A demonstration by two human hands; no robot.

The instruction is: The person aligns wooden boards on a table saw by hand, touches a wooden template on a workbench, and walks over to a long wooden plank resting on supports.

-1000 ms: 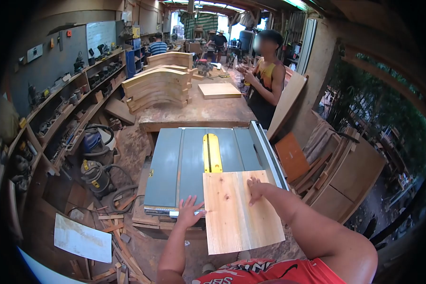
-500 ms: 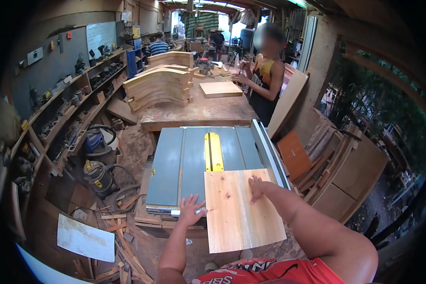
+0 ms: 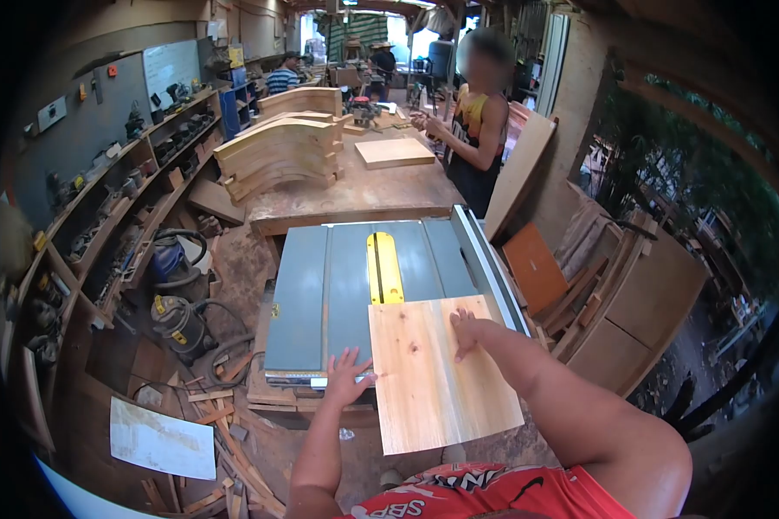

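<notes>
A flat wooden panel (image 3: 437, 381) lies over the near part of the blue-grey saw table (image 3: 303, 294), its near part hanging over the front edge. Its far edge sits just short of the yellow insert (image 3: 384, 268). My left hand (image 3: 347, 377) rests at the table's front edge, fingers spread, fingertips at the panel's left side. On the panel's upper right lies my right hand (image 3: 467, 333), its fingers apart and pressing on the wood. The metal fence (image 3: 491, 268) runs along the table's right side.
Beyond the saw, a workbench (image 3: 363, 190) bears stacked curved wooden pieces (image 3: 281, 156) and a board (image 3: 395, 153). A co-worker (image 3: 480, 121) stands at its right side. Shop vacuums (image 3: 180, 327) and offcuts (image 3: 234, 458) are on the left floor. Boards lean at the right.
The view has shifted slightly. The panel's far edge is slightly more forward along the saw table, with both hands still against the panel. The co-worker's hands and head have moved.
</notes>
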